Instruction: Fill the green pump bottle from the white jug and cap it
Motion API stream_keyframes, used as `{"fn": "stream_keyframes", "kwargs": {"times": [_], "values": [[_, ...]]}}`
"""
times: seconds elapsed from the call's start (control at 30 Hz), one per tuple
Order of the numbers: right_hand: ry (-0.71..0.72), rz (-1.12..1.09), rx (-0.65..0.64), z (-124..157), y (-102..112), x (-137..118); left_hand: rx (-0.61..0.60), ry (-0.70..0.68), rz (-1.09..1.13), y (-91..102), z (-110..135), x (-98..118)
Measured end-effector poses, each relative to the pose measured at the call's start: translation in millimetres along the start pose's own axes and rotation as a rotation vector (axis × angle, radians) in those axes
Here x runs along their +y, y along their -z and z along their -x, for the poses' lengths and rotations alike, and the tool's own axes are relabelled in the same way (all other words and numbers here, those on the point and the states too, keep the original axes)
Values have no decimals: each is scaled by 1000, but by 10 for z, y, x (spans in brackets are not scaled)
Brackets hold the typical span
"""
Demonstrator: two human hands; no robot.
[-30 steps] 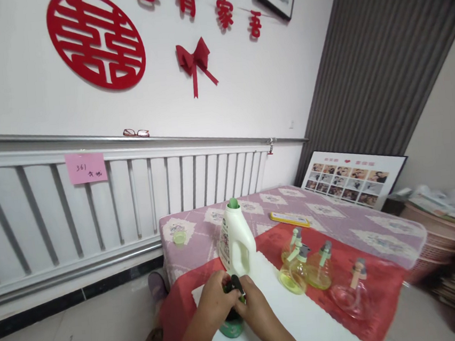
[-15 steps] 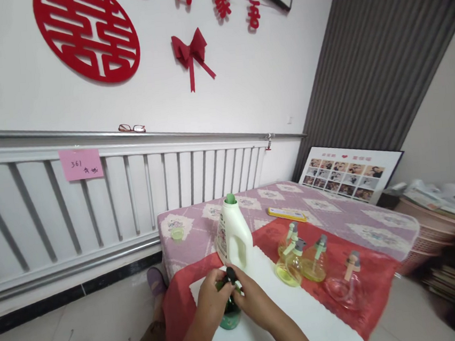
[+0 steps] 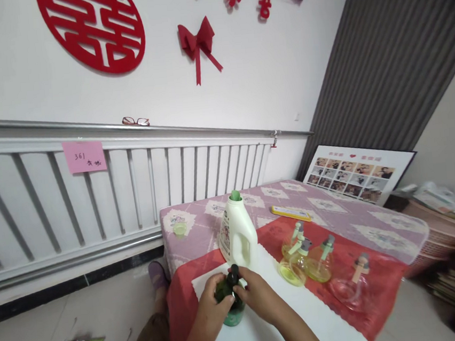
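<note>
A dark green spray bottle (image 3: pixel 234 318) with a black spray head stands on the white sheet (image 3: pixel 263 336) in front of me. My left hand (image 3: pixel 211 307) is closed around its left side, the thumb across the front. From the right, my right hand (image 3: pixel 259 294) has its fingers and thumb closed at the neck, just under the black head. My hands hide part of the bottle's upper body. Right behind it stands a large white jug (image 3: pixel 237 234) with its cap off and green showing in the mouth.
Several clear spray bottles, including one with yellow liquid (image 3: pixel 292 271) and a pink one (image 3: pixel 349 287), stand on the red cloth (image 3: pixel 272 236) to the right. A pale green cap (image 3: pixel 180 228) and a yellow-edged case (image 3: pixel 291 213) lie on the patterned tablecloth. A radiator (image 3: pixel 195 173) lines the wall.
My left hand has moved from the top of the spray bottle down and around its left side. My right hand stays near the neck. The view has shifted slightly.
</note>
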State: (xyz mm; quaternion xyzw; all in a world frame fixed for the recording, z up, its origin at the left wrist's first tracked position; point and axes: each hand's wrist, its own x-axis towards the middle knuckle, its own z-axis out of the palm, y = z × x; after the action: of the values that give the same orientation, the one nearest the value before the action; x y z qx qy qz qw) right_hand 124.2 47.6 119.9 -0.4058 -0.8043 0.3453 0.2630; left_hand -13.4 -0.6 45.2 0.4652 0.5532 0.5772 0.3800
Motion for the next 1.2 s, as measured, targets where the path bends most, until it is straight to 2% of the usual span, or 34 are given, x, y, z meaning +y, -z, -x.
{"fn": "stream_keyframes", "kwargs": {"times": [0.3,1.03,1.2], "values": [[-29,79,-22,-33,41,-99,134,-87,-81,-201,-16,32],[-169,238,222,-20,-273,-75,316,-185,-185,-406,64,-80],[-178,227,242,-32,-296,-59,311,-211,-204,-414,23,-86]]}}
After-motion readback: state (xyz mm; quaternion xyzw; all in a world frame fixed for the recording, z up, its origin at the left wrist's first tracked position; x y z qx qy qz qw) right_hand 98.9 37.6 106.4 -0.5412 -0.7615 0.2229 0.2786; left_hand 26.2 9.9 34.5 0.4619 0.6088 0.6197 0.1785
